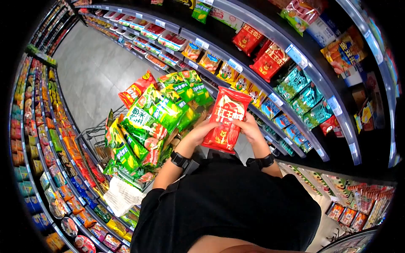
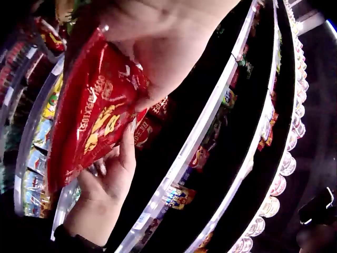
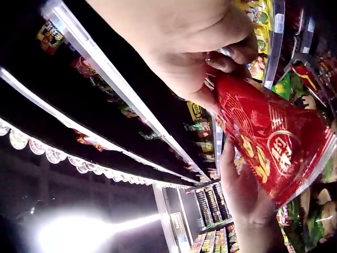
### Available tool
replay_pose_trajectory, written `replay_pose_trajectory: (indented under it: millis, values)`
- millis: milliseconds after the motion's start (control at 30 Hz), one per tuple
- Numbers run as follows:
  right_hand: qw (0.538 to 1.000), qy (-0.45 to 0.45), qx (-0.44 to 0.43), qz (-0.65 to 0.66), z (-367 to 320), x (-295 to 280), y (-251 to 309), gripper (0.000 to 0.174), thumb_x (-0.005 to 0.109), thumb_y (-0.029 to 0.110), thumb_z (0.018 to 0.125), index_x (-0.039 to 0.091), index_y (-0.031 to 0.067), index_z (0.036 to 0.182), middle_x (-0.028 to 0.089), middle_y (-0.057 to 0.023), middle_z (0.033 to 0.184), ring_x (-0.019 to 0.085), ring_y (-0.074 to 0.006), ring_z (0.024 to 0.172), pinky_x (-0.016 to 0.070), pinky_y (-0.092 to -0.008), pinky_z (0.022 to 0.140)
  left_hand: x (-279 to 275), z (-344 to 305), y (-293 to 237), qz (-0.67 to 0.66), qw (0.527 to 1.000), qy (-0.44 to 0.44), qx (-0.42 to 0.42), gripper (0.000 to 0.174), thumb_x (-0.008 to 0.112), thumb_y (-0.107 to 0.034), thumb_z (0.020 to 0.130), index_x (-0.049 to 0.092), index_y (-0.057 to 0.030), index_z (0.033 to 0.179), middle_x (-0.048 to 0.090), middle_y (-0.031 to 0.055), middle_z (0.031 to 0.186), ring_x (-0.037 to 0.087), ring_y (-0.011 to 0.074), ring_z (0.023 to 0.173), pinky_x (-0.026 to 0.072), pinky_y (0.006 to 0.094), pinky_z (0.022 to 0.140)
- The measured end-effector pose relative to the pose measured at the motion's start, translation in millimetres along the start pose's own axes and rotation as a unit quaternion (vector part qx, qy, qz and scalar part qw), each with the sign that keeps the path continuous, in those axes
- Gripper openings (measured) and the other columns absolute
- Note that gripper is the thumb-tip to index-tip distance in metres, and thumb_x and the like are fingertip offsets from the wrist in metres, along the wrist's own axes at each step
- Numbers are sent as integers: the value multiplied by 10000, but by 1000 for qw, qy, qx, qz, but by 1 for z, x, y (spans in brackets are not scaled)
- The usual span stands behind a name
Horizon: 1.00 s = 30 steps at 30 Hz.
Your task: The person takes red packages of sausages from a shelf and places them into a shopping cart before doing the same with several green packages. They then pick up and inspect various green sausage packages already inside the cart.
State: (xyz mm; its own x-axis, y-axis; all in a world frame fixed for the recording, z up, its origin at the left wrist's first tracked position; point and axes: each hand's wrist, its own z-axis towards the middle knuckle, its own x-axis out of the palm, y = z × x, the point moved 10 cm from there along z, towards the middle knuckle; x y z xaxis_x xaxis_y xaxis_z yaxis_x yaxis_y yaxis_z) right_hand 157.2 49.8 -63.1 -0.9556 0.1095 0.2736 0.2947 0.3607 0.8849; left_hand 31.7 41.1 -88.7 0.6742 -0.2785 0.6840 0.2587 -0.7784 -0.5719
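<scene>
your head view faces down at the red packet (image 1: 225,120) from above; both wrist views share it close up.

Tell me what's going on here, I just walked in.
Someone in a shop aisle is holding a red packet with both hands, the left hand and the right hand gripping it from either side. Beside it is a wire cart piled with mostly green packets. Similar red packets sit on the shelves.
</scene>
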Motion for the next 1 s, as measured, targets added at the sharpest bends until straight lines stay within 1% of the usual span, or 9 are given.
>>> replay_pose_trajectory:
  millis: [167,267,333,433,467,633,767,833,1000]
  values:
    - [999,2,-51,-17,51,-20,12,462,688,33,755,477,-7,1164,597,-97,1088,587,-161,972,472,-307,841,-15,36,-38,83,986,-80,120,384,545,-175,883,444,15,1202,589,123,1106,621,184,928,502,292,787]
    - [994,-21,-108,-23,73,-27,45,449,693,43,756,477,-8,1147,596,-96,1078,587,-160,967,477,-304,830,-15,54,-77,299,929,-142,166,459,590,-213,851,446,11,1225,607,140,1072,613,209,949,476,304,815]
    - [986,-46,-151,-59,93,-38,69,454,703,61,755,470,-2,1140,593,-96,1072,587,-158,953,479,-303,824,1,56,-111,403,868,-183,227,506,618,-236,822,450,3,1235,588,175,1093,601,255,977,462,320,839]
    - [945,-121,-268,-145,121,-57,121,471,724,79,731,473,-4,1122,606,-104,1040,595,-149,922,481,-297,803,59,43,-165,632,613,-263,393,518,612,-158,767,460,-1,1237,582,196,1092,558,326,1030,436,370,883]
    - [935,-130,-305,-126,130,-61,136,465,729,85,721,479,-7,1102,621,-106,1007,603,-158,900,484,-296,789,65,58,-166,621,628,-222,414,566,619,-169,758,434,1,1265,510,224,1204,483,382,1107,382,422,940]
    - [905,-204,-351,-124,185,-89,173,521,736,136,711,495,-34,1141,605,-162,1057,594,-235,948,451,-338,850,82,124,-157,703,541,-242,393,713,632,-212,751,306,3,1348,341,270,1342,365,398,1229,299,468,1011]
    - [830,-282,-400,-268,195,-87,201,462,725,235,734,559,-13,1086,591,-184,1078,557,-313,1002,409,-394,875,81,165,-161,715,534,-261,368,807,651,-222,740,216,2,1381,263,303,1370,276,413,1289,269,486,1036]
    - [901,-206,-322,-206,212,-83,201,487,716,158,757,515,-7,1169,535,-160,1179,519,-269,1069,376,-353,937,80,180,-165,707,545,-271,361,818,658,-221,736,210,6,1382,262,303,1370,270,421,1290,264,490,1038]
    - [929,-180,-226,-229,239,-85,192,462,628,279,851,512,-9,1194,506,-146,1253,469,-243,1151,339,-334,975,75,203,-166,701,550,-270,364,834,670,-221,721,214,14,1379,239,312,1378,255,427,1296,254,527,1032]
